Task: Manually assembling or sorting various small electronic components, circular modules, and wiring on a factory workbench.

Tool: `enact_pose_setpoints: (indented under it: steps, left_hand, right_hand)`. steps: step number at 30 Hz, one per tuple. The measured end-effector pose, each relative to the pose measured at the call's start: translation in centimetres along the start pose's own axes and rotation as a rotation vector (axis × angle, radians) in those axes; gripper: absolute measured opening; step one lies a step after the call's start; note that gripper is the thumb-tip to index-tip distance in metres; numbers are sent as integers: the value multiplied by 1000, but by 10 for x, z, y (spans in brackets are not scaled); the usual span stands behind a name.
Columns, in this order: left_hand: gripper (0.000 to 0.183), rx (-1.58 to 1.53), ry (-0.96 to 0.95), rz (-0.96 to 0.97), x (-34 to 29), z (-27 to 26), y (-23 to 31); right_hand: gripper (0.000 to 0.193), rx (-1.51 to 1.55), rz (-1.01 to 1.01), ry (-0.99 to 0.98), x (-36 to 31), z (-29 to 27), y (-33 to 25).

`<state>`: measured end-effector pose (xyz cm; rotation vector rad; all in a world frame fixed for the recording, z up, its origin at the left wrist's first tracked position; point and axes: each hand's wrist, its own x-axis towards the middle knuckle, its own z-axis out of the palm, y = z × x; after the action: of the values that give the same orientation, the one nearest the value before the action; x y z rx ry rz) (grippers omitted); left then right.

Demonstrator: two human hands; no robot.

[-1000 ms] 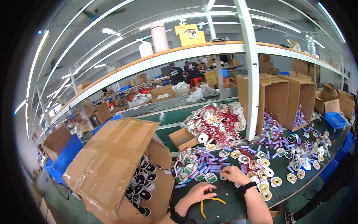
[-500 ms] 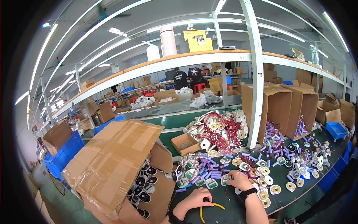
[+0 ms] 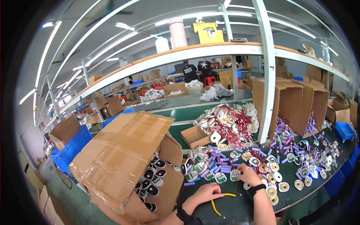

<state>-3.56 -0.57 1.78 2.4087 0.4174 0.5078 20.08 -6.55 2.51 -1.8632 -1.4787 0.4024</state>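
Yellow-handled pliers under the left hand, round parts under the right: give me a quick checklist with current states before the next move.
1. Left hand on the yellow-handled pliers: ok, it rests over the handles on the green table.
2. Firm grip on the pliers: cannot tell, the fingers hide the head.
3. Right hand on a round white disc part: ok, fingertips touch it among the purple cells.
4. Which single part is pinched: cannot tell, too small.
5. Tipped cardboard box of black discs beside the left forearm: ok, apart from it.
6. Other workers at the far benches: ok, distant.
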Motion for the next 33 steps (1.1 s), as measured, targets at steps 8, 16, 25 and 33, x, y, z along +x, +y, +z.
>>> enact_pose_setpoints:
  steps: [8,16,25,33]
  left_hand:
    - [16,-41,47,-27,1,1,-6]
    - [17,-106,87,-61,3,4,-4]
    - [13,-175,182,-56,2,1,2]
    - [12,-216,304,-55,5,0,4]
  right_hand:
    - [50,103,55,-130,8,-3,-4]
    - [36,499,59,97,8,-5,-15]
    - [26,1043,142,152,8,-14,-23]
    - [26,1609,35,64,3,-23,-32]
